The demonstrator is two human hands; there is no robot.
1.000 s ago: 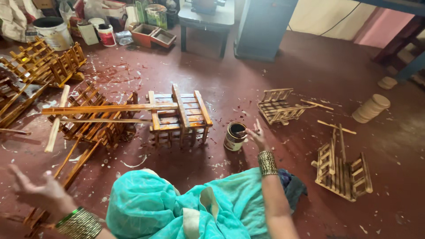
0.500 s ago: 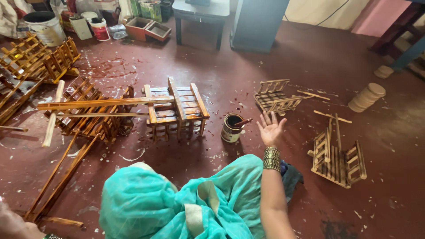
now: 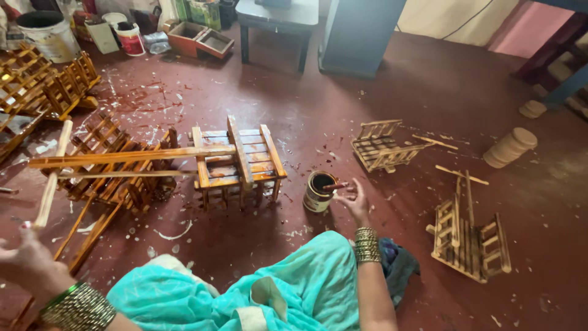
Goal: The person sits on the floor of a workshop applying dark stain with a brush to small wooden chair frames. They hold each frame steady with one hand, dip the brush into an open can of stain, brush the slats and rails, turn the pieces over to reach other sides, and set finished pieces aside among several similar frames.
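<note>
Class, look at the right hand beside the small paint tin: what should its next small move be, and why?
Probably lift the brush out of the tin. The right hand is at the brush handle, which rests across the tin's rim, and the wooden rack just left of the tin looks only partly coated. The left hand is far off.

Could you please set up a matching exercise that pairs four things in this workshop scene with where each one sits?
Things:
1. small paint tin
2. stained wooden rack
3. stack of round wooden discs
4. white bucket

Places:
A. far left corner, by the wall
B. just beyond the fingers of the right hand
C. right side of the floor, near the blue table leg
D. middle of the floor, left of the tin

Pairs: 1-B, 2-D, 3-C, 4-A
</note>
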